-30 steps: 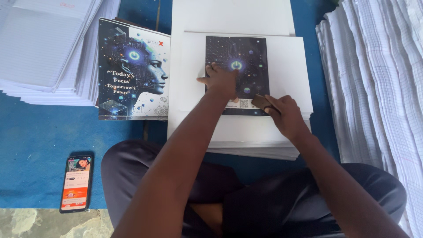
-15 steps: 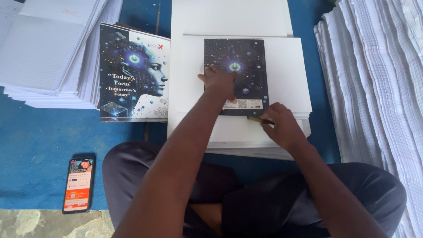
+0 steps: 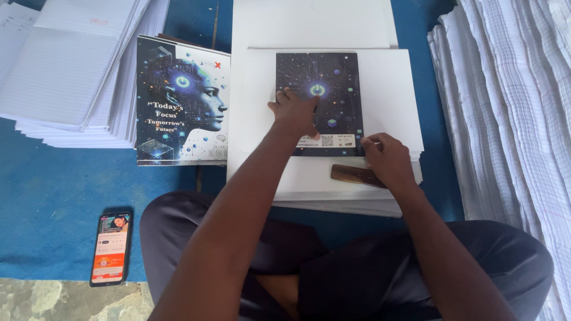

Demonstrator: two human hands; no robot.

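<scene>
Dark cover point(image 3: 333, 77) flat under left hand point(image 3: 294, 113) – grip spread; right hand point(image 3: 386, 159) pinching wooden stick point(image 3: 352, 174) w/ cover's corner.

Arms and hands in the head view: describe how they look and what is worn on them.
Both arms are bare right up to the frame edge, with no sleeves showing. The left hand and right hand wear no gloves, and no rings, watch or bands are visible. The legs below are in dark trousers.
</scene>
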